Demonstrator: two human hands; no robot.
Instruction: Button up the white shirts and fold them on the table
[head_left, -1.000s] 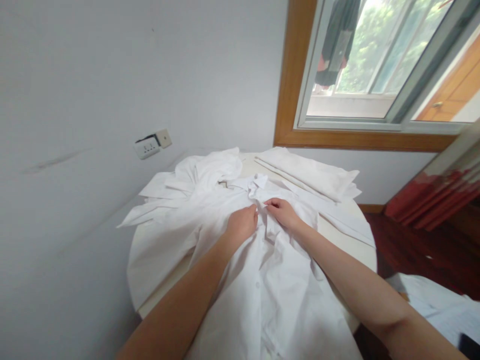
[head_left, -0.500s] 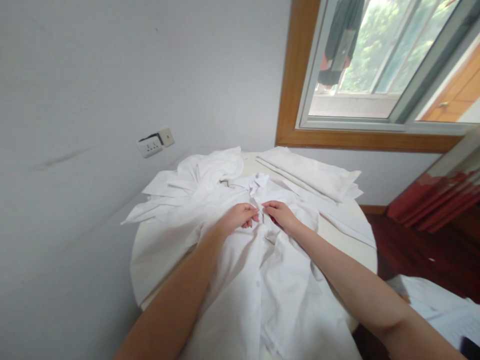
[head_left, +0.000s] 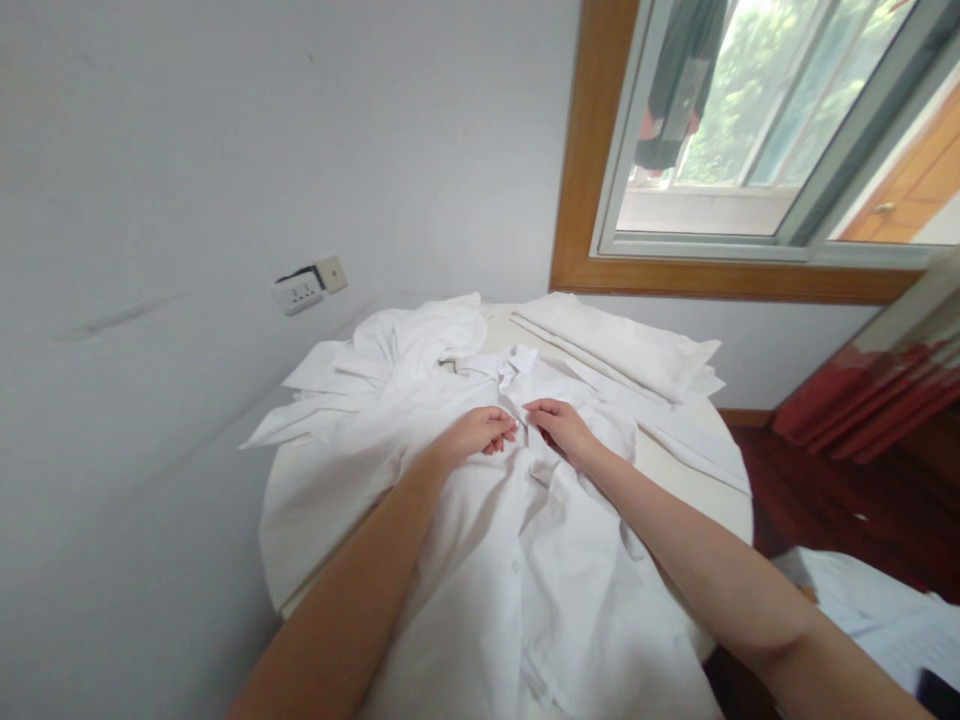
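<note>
A white button-up shirt (head_left: 525,580) lies spread front-up over a round cream table (head_left: 712,490), its collar (head_left: 517,365) pointing away from me. My left hand (head_left: 476,435) and my right hand (head_left: 559,425) meet at the placket just below the collar. Each hand pinches one edge of the shirt front with fingers curled, fingertips almost touching. A small white button (head_left: 515,566) shows lower on the placket.
Crumpled white garments (head_left: 390,360) pile at the table's back left. A folded white cloth (head_left: 622,350) lies at the back right. A wall socket (head_left: 304,290) sits on the grey wall, a wood-framed window (head_left: 585,200) is behind, and white fabric (head_left: 870,610) lies lower right.
My left hand turned from a knuckles-up fist to fingers pinching the placket edge. Both hands shifted slightly up toward the collar. The shirt stayed in place.
</note>
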